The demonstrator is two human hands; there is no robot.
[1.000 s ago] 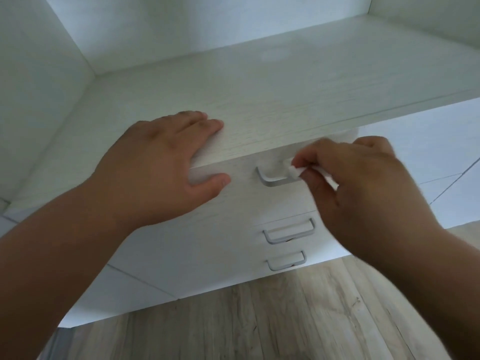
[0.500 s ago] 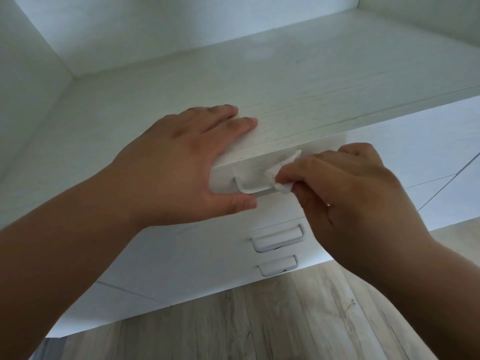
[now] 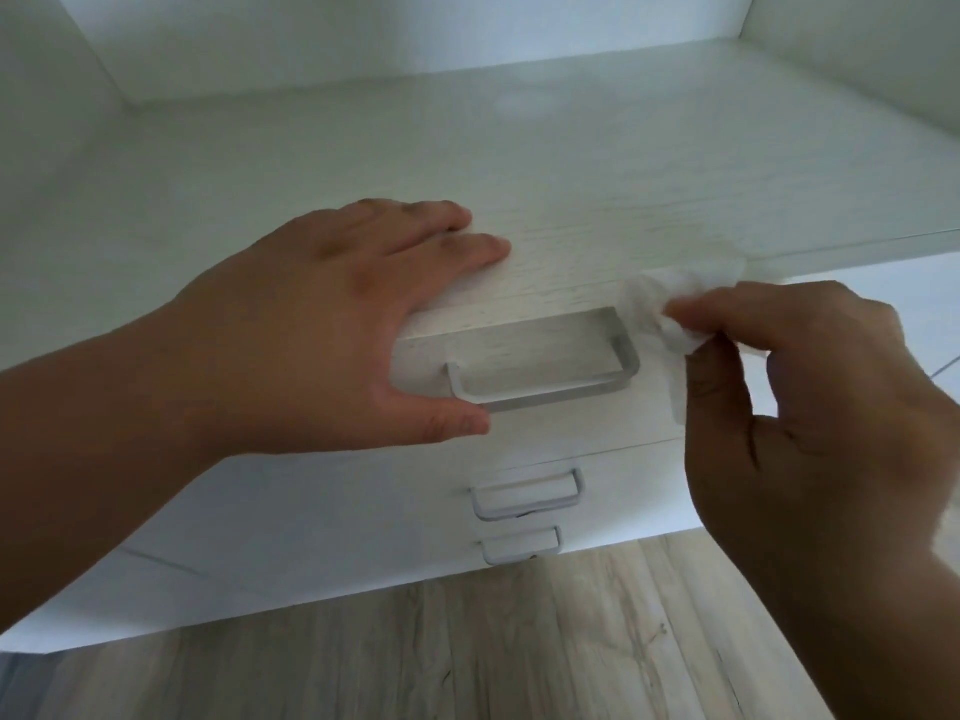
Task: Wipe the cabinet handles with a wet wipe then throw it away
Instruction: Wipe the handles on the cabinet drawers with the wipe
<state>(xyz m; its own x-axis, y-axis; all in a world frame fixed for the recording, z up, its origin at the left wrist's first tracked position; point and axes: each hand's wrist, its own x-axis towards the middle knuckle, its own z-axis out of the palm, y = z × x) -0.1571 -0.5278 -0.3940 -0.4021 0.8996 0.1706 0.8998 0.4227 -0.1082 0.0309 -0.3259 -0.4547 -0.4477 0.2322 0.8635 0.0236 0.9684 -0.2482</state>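
Observation:
A white cabinet [image 3: 571, 210] has three drawers, each with a silver bar handle. The top handle [image 3: 545, 394] is fully in view between my hands. The middle handle [image 3: 527, 504] and the bottom handle [image 3: 522, 550] lie below it. My left hand [image 3: 332, 330] rests flat on the cabinet's top edge, its thumb against the top drawer front beside the handle's left end. My right hand [image 3: 789, 407] pinches a crumpled white wet wipe [image 3: 670, 304] just right of the top handle, apart from it.
Grey wood-look floor [image 3: 519, 641] runs below the drawers. White walls [image 3: 363, 39] enclose the back and both sides of the cabinet top. A white panel [image 3: 924, 304] stands to the right behind my right hand.
My right hand has drawn the wipe off the top handle and up to the right, leaving the handle uncovered. My left hand has stayed on the cabinet edge. The view has moved closer.

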